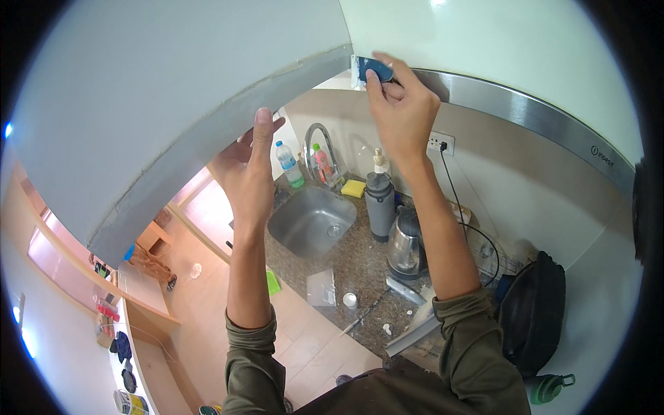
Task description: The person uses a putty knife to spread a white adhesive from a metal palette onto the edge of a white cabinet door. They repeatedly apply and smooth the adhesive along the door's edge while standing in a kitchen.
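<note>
My right hand (407, 104) grips a small blue putty spreader (374, 69). Whitish paste coats its pale blade edge, which is up against the inner corner where the grey panel (207, 78) meets the pale cabinet front (482, 36). A rough line of filler (218, 110) runs along the panel above its lower band. My left hand (248, 168) is raised at that band's lower edge, thumb upright and fingers apart, holding nothing. Whether it touches the panel is unclear.
Below me, a granite counter (358, 262) holds a steel sink (311, 223), a grey flask (380, 207) and an electric kettle (407, 244). A plastic sheet (321, 288), a small white cup (350, 301) and a black bag (537, 311) are nearer. The Indesit hood's steel strip (519, 106) crosses at right.
</note>
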A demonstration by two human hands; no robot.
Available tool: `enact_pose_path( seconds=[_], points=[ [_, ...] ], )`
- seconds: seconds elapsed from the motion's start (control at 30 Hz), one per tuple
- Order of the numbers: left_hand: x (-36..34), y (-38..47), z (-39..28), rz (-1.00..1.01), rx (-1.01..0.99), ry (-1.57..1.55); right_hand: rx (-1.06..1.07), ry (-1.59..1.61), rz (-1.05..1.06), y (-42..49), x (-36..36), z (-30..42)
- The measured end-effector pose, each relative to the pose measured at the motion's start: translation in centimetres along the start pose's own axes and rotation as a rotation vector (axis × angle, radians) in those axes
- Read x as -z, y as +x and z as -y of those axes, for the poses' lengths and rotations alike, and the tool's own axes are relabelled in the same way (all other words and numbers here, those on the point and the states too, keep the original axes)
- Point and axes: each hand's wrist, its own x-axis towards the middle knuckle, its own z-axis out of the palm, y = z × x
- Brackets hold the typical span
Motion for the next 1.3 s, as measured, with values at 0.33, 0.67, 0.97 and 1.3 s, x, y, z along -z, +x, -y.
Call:
enact_pose_path(
  seconds=[0.33, 0.67, 0.97, 1.3],
  points=[
    [3.1, -6.7, -1.5, 0.346, 0.203, 0.268, -0.196, 0.406, 0.236, -6.3, 5.3, 5.0],
    [20.2, -37.6, 20.3, -0.064, 1.055, 0.958, -0.679, 0.262, 0.372, -19.2, 9.1, 0.2],
    [22.2, -44.8, 24.5, -0.156, 1.327, 0.724, -1.010, 0.369, 0.453, -28.3, 8.9, -2.9],
    [25.4, -44.7, 16.2, -0.389, 1.348, -0.537, -1.128, 0.557, 0.764, -33.5, 5.4, -1.4]
  ],
)
